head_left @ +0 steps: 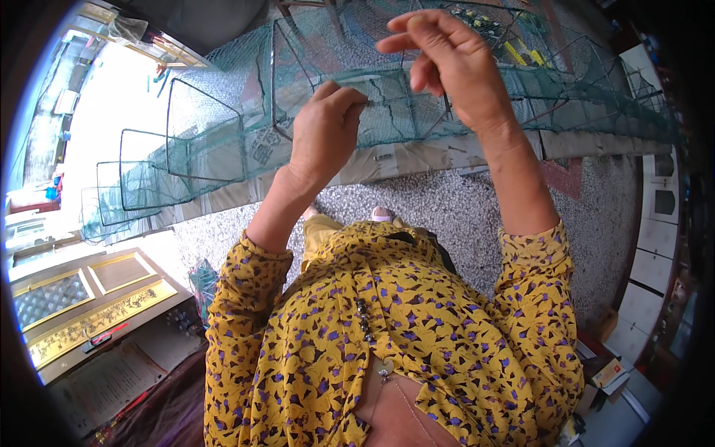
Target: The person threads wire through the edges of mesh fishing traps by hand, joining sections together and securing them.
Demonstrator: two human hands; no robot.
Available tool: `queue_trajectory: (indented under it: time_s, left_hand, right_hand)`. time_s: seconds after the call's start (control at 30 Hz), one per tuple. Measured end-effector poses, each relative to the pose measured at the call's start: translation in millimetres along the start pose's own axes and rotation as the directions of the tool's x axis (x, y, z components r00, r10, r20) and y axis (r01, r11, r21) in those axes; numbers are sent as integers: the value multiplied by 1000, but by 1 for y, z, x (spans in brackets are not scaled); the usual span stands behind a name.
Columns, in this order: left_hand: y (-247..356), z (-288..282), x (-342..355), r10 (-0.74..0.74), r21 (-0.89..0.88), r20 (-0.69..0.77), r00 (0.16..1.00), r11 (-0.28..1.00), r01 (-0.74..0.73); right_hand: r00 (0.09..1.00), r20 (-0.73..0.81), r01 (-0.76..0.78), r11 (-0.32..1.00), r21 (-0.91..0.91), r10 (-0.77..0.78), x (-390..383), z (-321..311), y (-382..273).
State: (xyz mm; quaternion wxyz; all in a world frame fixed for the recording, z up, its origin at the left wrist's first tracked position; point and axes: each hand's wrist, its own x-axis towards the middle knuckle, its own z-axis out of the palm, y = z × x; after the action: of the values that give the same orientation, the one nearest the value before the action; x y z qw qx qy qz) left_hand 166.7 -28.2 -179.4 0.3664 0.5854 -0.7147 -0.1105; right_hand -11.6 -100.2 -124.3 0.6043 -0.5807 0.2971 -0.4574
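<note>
A long green netting trap (387,104) stretches across the padded tabletop in front of me, its mesh held out by dark rectangular wire frames (273,82). My left hand (325,132) is closed over the near side of the mesh, fingers curled and pinching the netting; the fingertips are partly hidden. Higher and to the right, my right hand (453,65) is raised above the netting with thumb and fingers apart. Nothing can be made out between its fingers.
Yellow strips (525,54) lie at the far right behind the mesh. The grey covered table edge (432,158) runs close before me, above a speckled floor (477,223). At lower left is a panelled door (123,270); at lower right, a small box (609,374).
</note>
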Motion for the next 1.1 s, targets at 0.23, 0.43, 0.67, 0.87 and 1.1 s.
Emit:
queue_trajectory:
  time_s: [0.23,0.43,0.67,0.87,1.1]
  left_hand:
    - [-1,0,0,-16,-18,5,1000,1000,16]
    - [1,-1,1,-37,-37,24,999,999,38]
    - [-1,-1,0,-80,-57,32,996,995,82]
    - [1,0,1,-91,-64,27,996,994,92]
    - [-4,3,-1,-69,-48,-5,998,996,69]
  right_hand:
    - [992,-124,71,940,333,-31,10,-20,-10]
    - [980,-165,157,950,269,-116,20,-25,-20]
    - [961,-39,270,907,322,-272,41,3,-45]
    - [844,142,445,823,353,-517,57,22,-51]
    - [803,309,369,833,412,-509,44,60,-63]
